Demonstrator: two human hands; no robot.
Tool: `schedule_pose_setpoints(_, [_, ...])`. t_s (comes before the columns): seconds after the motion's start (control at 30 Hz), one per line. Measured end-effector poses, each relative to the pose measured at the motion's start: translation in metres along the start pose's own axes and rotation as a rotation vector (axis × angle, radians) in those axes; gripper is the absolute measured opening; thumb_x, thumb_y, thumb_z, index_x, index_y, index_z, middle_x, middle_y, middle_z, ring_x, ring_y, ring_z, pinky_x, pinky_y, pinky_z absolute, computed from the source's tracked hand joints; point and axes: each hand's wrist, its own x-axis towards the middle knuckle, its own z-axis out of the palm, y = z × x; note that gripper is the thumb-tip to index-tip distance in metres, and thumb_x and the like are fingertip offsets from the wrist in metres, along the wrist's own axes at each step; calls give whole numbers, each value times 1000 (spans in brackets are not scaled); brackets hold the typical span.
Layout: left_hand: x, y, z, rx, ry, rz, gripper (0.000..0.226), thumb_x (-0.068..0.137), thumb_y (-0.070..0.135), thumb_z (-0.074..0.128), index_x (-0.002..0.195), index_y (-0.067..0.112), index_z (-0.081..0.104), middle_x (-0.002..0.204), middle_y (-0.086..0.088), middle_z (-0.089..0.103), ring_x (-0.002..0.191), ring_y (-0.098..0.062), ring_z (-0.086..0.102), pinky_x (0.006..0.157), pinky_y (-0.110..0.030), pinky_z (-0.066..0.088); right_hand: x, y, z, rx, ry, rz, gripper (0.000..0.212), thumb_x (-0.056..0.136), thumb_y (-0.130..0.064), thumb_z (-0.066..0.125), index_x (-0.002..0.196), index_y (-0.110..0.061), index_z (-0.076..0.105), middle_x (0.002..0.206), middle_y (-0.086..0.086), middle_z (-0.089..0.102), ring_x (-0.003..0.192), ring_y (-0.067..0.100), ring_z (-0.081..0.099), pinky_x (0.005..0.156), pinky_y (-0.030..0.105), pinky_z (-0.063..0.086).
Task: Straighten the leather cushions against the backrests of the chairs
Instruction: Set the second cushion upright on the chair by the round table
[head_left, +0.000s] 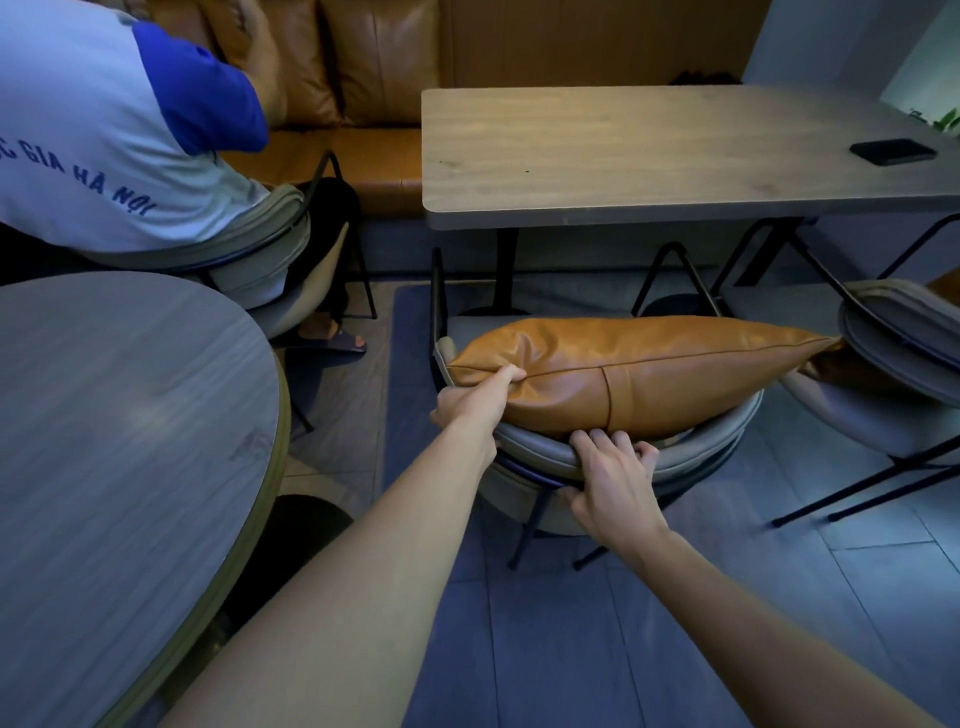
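Observation:
A tan leather cushion (644, 369) lies across the grey chair (691, 452) in front of me, resting on top of its curved backrest, with its right corner poking towards the neighbouring chair. My left hand (475, 402) pinches the cushion's left edge at the seam. My right hand (615, 480) grips the top rim of the chair's backrest, fingers over it and thumb underneath, just below the cushion.
A rectangular wooden table (649, 156) with a black phone (892, 151) stands beyond the chair. A second grey chair (904, 353) is at the right. A round table (119, 426) is at my left, and a seated person (104, 130) at the far left. A tan leather bench (363, 67) lines the wall.

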Motion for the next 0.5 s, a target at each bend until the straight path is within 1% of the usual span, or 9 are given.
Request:
schedule_pose_setpoints(0.07, [-1,-1,-1,2,8,5,81,51,38,94,116,18,50,138,-12,55,110,-31,60,79,-47,59,1,1,-1,37,5,17,44,61,-26,87,91,-16,57,87,5,62,84,33,55,77,46,32])
schedule_pose_setpoints(0.1, [0,-2,-1,1,9,3,77,54,36,94,114,18,48,138,-13,54,110,-31,60,77,-46,58,2,0,-1,59,6,28,42,62,-24,86,90,-15,57,87,5,62,84,34,55,77,46,31])
schedule_pose_setpoints(0.23, [0,-6,-5,1,1,-16,77,56,35,94,116,18,49,139,-13,54,114,-32,60,79,-46,59,1,0,-2,112,17,32,32,65,-15,83,87,-13,59,86,6,63,84,35,55,75,43,25])
schedule_pose_setpoints(0.3, [1,-8,-8,-7,-5,-18,76,60,35,94,119,17,49,139,-12,53,114,-31,59,79,-45,59,0,1,-3,107,4,15,30,68,-15,81,89,-13,60,88,6,64,85,35,55,76,43,25])
schedule_pose_setpoints(0.4, [2,-7,-8,-3,-17,-12,88,54,38,94,126,16,50,139,-12,54,116,-32,60,85,-50,61,1,3,-4,55,-12,-28,30,72,-16,80,95,-14,60,91,6,64,87,35,55,77,46,31])
schedule_pose_setpoints(0.5, [0,-2,-5,-4,-36,-12,90,45,40,94,119,18,48,137,-13,56,115,-34,62,86,-54,62,3,6,-5,6,-32,-30,33,75,-18,79,102,-15,61,95,8,65,88,36,57,78,49,35])
